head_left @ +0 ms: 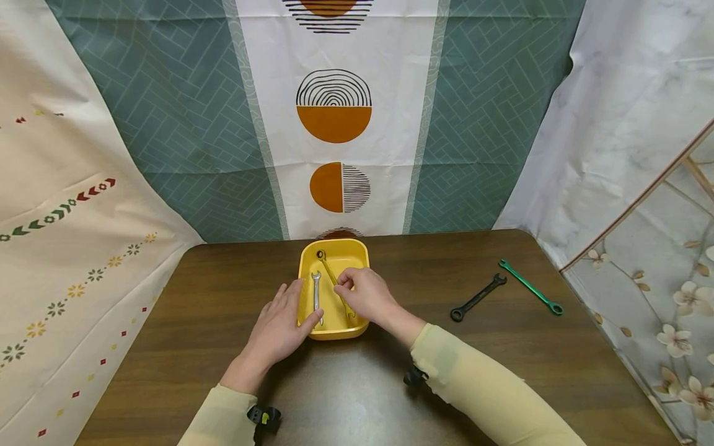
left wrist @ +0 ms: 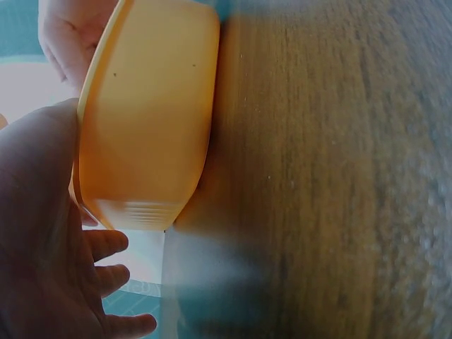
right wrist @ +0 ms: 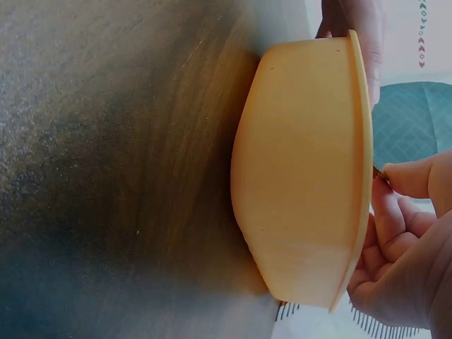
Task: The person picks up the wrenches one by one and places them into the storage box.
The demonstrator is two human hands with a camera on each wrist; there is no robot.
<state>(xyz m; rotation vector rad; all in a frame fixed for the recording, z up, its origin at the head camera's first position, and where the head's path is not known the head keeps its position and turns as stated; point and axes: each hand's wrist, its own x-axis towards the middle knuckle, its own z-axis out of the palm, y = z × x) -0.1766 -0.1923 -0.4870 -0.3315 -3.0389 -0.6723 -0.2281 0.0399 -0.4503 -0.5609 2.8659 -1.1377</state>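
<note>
- the yellow tray [head_left: 337, 335] stands on the brown surface [head_left: 234, 291], just below the centre of the frame in the head view.
- the gold wrench [head_left: 328, 268] lies slantwise within the tray's outline, ring end toward the upper left, forked end toward the lower right; whether it touches the tray floor cannot be told.
- the right hand [head_left: 365, 294] reaches over the tray's right rim, its grip closed in a pinch of thumb and forefinger on the gold wrench, near the middle of its length.
- the left hand [head_left: 281, 328] has its grip relaxed, fingers extended along the left rim, thumb over the lower left corner; it seems to steady the tray.
- the silver wrench [head_left: 316, 294] lies nearly upright in the picture, left of the gold one, its lower end close to the left thumb.
- a mid-length pinch should balance the gold wrench well; a thin shank may swivel, so a firm, level hold would serve best.
- both its ends should clear the rim and the silver wrench during any shift.
- light pressure from the left hand is enough; pressing hard could tip the tray.
- the black wrench [head_left: 478, 298] and green wrench [head_left: 532, 288] lie on the surface at right of the frame, well apart from the tray.
</note>
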